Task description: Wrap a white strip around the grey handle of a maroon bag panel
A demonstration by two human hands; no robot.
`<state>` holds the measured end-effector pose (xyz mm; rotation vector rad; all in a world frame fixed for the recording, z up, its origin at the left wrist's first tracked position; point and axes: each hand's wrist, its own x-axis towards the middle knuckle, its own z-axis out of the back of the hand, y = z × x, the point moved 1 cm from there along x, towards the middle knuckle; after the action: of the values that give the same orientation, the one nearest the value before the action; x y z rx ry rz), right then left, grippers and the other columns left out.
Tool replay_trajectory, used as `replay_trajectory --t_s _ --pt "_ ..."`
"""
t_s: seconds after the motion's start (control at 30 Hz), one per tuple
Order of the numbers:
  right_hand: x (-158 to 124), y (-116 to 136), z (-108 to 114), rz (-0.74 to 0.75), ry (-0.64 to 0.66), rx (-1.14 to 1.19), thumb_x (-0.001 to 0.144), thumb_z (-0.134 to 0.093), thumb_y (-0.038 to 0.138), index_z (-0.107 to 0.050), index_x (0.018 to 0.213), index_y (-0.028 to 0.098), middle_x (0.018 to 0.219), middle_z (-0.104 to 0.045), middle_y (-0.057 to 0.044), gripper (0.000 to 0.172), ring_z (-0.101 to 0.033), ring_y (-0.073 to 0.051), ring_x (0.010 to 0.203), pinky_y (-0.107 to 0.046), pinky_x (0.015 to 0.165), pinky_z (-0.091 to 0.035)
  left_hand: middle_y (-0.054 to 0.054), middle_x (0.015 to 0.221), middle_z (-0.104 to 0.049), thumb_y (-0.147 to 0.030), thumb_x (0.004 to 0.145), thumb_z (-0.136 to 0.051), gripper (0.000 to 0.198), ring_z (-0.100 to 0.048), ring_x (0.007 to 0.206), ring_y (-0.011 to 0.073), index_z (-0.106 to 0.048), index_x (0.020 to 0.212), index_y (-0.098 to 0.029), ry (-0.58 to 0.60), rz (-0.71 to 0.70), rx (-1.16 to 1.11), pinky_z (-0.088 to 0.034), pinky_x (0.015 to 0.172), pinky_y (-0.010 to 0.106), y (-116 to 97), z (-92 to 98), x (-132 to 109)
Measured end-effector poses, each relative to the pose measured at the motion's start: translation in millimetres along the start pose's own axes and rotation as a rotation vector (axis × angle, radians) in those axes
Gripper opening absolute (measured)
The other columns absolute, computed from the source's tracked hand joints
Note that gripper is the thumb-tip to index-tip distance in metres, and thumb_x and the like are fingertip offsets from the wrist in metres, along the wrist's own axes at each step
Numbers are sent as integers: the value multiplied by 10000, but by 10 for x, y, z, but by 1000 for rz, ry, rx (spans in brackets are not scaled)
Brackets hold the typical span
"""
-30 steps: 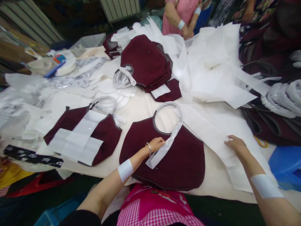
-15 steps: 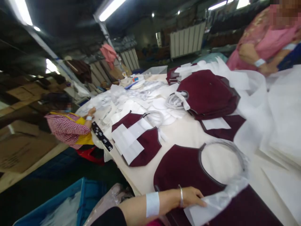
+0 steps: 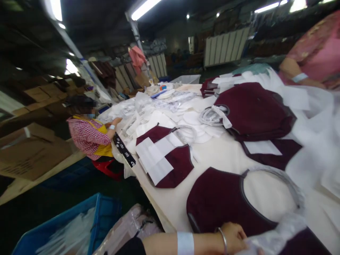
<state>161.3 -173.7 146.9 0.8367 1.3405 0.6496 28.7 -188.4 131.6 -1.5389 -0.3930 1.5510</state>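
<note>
A dark maroon fabric bag point(image 3: 212, 198) with dark edging lies flat on the table before me. Its round handle point(image 3: 281, 173) is covered in clear plastic wrap. My left hand point(image 3: 233, 236), with a bracelet at the wrist, reaches in from the lower left. Its fingers are curled closed on the near end of the whitish plastic wrap point(image 3: 276, 237), over the bag. The bottom edge of the view cuts off part of this grip. Beside it a small patch of skin, perhaps a fingertip of my right hand point(image 3: 261, 251), shows; the rest is hidden.
Another maroon bag point(image 3: 175, 164) lies ahead under white sheets point(image 3: 154, 161). A stack of maroon bags point(image 3: 255, 109) stands farther right. One co-worker point(image 3: 89, 134) sits at the left, another point(image 3: 316, 53) at the far right. A blue crate point(image 3: 97, 219) is below the table edge.
My left hand has moved right and slightly down, and its fingers are more curled. The white sheet seen under it is mostly out of view. The whole view has shifted left.
</note>
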Motion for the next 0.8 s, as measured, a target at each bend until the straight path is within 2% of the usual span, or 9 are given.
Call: replay_trajectory --t_s 0.07,0.13,0.2,0.27,0.37,0.47,0.6,0.7,0.8 --pt "-284 -223 90 -69 -94 30 819 -656 510 -629 1085 188 991 -689 -61 419 -659 -190 857 -340 713 -570 -66 629 -519 -148 589 -720 235 -457 582 97 -680 819 -179 -65 6 22 -395 599 242 -101 33 -127" --pt "-462 -366 128 -132 -170 104 665 -764 533 -649 993 156 802 -700 -42 513 -658 -206 716 -318 588 -538 -71 636 -510 -130 610 -684 255 -451 591 93 -664 860 -177 -50 -29 28 -364 581 226 -161 58 -186" --pt "-517 -429 109 -175 -239 215 525 -820 516 -651 925 139 667 -677 -16 575 -619 -187 592 -292 495 -487 -77 628 -503 -112 603 -660 274 -449 582 93 -645 869 -179 -24 -63 31 -340 557 221 -170 67 -210" --pt "-496 -436 58 -196 -290 298 453 -837 475 -646 889 140 599 -654 12 582 -571 -153 515 -265 445 -443 -82 618 -504 -78 568 -645 309 -452 567 93 -625 858 -182 -5 -109 36 -323 538 220 -152 68 -231" --pt "-459 -402 -23 -188 -328 324 438 -825 439 -644 869 145 583 -651 23 552 -559 -143 497 -261 450 -441 -88 609 -494 -24 534 -601 355 -444 549 93 -588 848 -189 14 -175 53 -302 519 220 -137 68 -278" --pt "-495 -342 -78 -145 -352 310 452 -786 399 -650 857 147 616 -671 8 496 -582 -157 537 -275 489 -461 -81 624 -479 6 549 -562 344 -444 568 98 -550 831 -191 -22 -252 123 -305 536 224 -168 73 -347" --pt "-531 -261 -124 -81 -419 315 475 -734 347 -651 806 157 624 -669 7 391 -561 -145 539 -266 494 -434 -36 763 -505 25 590 -526 325 -486 715 124 -522 835 -189 -34 -392 217 -385 682 245 -231 70 -416" --pt "-537 -238 -148 -48 -468 350 473 -719 319 -637 762 164 594 -646 23 337 -552 -138 543 -257 502 -424 11 903 -519 29 653 -476 312 -519 833 147 -522 869 -191 9 -509 328 -436 795 272 -263 64 -495" --pt "-563 -238 -167 -25 -469 391 478 -700 290 -626 743 174 587 -636 32 298 -545 -135 545 -255 507 -420 33 955 -508 29 706 -431 332 -526 936 171 -539 922 -198 55 -590 496 -458 886 302 -292 68 -589"
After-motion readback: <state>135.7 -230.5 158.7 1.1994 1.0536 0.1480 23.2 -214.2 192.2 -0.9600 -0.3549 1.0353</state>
